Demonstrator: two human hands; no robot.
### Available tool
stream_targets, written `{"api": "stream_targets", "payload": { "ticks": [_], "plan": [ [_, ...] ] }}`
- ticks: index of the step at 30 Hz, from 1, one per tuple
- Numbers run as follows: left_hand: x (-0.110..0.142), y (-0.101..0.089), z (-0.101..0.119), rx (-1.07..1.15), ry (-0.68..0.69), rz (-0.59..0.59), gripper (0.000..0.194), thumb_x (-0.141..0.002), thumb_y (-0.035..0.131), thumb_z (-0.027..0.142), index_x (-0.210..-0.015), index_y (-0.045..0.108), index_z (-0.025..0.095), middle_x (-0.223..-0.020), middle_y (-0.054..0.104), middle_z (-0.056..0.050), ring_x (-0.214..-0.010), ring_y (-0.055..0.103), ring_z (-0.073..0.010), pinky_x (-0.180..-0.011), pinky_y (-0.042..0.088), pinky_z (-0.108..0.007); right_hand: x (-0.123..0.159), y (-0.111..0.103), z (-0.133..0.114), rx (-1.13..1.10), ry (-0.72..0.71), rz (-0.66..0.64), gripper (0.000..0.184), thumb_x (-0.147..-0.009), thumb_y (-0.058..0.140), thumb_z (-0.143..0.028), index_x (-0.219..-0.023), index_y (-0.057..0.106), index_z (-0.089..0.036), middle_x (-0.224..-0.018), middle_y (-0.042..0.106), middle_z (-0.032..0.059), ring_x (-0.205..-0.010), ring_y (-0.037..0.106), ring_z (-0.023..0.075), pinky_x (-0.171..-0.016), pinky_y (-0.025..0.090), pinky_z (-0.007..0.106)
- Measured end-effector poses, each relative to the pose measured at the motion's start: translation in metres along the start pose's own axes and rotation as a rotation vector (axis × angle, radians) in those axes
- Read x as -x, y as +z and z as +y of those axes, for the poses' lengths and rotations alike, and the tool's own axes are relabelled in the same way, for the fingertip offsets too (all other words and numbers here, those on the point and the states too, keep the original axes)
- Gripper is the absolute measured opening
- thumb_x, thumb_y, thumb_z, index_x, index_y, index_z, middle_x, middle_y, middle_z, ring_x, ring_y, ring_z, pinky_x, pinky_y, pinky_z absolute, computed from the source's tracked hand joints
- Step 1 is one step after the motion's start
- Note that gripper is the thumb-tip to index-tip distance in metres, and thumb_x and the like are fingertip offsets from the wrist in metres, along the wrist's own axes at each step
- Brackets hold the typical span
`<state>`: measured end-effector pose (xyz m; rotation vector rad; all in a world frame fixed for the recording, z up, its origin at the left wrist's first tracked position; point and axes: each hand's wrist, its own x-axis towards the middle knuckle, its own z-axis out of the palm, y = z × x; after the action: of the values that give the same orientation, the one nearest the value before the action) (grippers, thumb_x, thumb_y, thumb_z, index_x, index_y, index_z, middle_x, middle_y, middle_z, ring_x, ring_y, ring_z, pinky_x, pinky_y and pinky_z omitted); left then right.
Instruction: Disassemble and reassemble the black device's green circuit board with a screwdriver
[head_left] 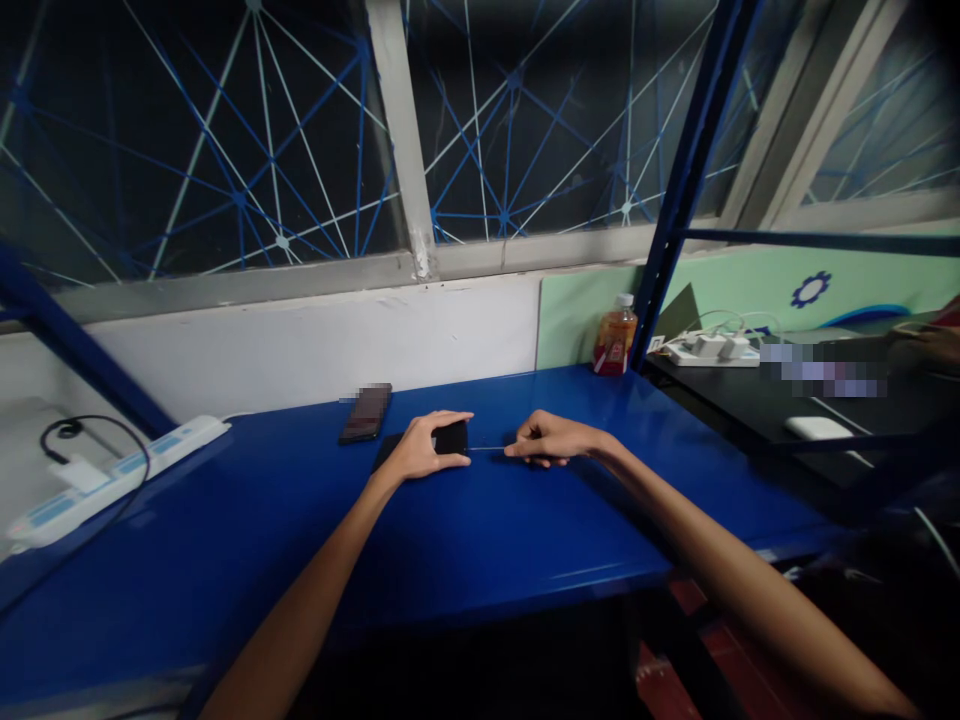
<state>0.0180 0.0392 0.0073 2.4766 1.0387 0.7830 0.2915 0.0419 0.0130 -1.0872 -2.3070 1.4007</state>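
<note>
Black and flat, an object (453, 438) is lying within the left hand (417, 449), whose spread thumb and fingers are bracketing it. To its right, the right hand (553, 440) is pinching a thin pale strand (487, 449) running towards the object. Beyond the left hand a phone (367, 412) is lying; beyond the right, a bottle (616, 340) is standing.

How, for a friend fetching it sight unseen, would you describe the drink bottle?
On the blue table, find the far right corner, beside the blue post and green panel. The drink bottle stands there, beyond the right hand. Upright, pale-capped, red and orange, it differs from the flat, dark phone.
</note>
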Motion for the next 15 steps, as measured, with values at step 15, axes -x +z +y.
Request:
{"api": "stream_targets", "payload": {
  "ticks": [15],
  "plan": [
    [-0.0020,-0.0068,0.0060,0.070,-0.016,0.057,0.060,-0.069,0.073,0.043,-0.123,0.057,0.024,-0.127,0.059,-0.009,-0.118,0.053,-0.0287,-0.101,0.039,-0.045,0.0039,-0.0067,-0.0076,0.371,-0.136,0.284,0.050,-0.080,0.050,-0.060,-0.058,0.057,-0.016,-0.052,0.041,-0.0037,-0.049,0.031,0.0084,-0.048,0.023,0.025]
  ]
}}
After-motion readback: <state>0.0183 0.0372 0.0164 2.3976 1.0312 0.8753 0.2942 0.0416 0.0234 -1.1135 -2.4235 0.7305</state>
